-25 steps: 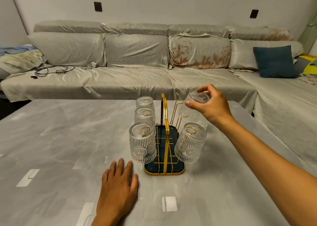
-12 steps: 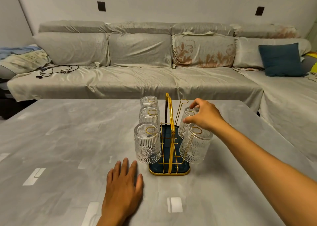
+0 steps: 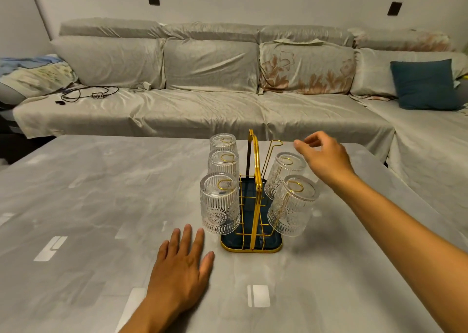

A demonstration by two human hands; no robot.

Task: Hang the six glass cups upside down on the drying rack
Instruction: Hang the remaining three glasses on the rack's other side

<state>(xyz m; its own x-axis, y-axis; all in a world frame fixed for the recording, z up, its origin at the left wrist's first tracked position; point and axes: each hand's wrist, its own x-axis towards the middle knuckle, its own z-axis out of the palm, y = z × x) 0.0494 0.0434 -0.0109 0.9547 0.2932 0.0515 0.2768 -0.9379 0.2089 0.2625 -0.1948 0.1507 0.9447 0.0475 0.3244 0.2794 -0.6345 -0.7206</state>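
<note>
- Head view: the rack [image 3: 254,180] is thin gold wire with a tall looped handle, standing on a dark blue oblong tray [image 3: 250,247] rimmed in gold, near the middle of the table [image 3: 101,206].
- The table is grey, marble-veined and glossy, with pale window reflections on it.
- Five clear glass cups hang upside down on the rack's hooked prongs; each is ribbed, with a pressed sunburst medallion low on its wall and a thick flat base turned up.
- Three cups line the rack's 9 o'clock side: near cup [image 3: 219,203], middle cup [image 3: 223,161], far cup [image 3: 222,142].
- Two cups tilt outward on the 3 o'clock side: one near [image 3: 293,206], one behind it [image 3: 283,173].
- One bare prong [image 3: 272,153] sticks up at the rack's 1 o'clock corner, with no cup on it.
- The right hand [image 3: 323,156] hovers in the air at 2 o'clock from the rack, just above and beside the rear right cup; fingers are loosely curled, thumb and forefinger a little apart, gripping nothing and touching no glass.
- The left hand [image 3: 181,267] lies flat, palm down on the table at 7 o'clock from the rack, fingers spread and straight, holding nothing, its fingertips close to the near left cup but apart from it.
- Beyond the table runs a long sofa [image 3: 202,99] under creased silvery sheets, with a teal cushion [image 3: 423,84] at its 3 o'clock end and black cables [image 3: 88,93] toward 9 o'clock.
</note>
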